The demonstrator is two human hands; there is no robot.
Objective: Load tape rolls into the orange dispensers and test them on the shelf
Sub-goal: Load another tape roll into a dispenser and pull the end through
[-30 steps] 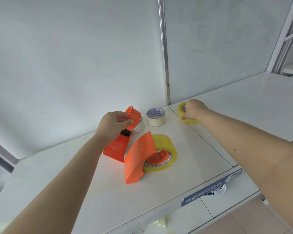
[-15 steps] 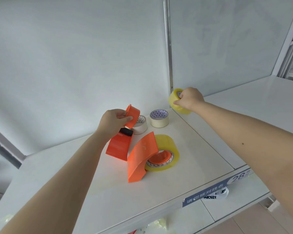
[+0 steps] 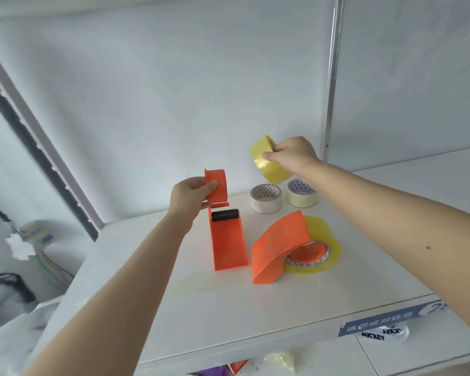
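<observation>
Roll (image 3: 267, 166) aloft near back of shelf (image 3: 201, 308)

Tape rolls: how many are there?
4: lifted yellow roll in the right hand; white roll, cream roll behind; big yellow roll on the lying dispenser. Others may hide.

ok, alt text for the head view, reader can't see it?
A person's right hand holds a yellow tape roll in the air while the left hand grips the top of an empty orange dispenser at a white shelf. Nearby lie a second orange dispenser loaded with tape, a white roll and a cream roll.
</observation>
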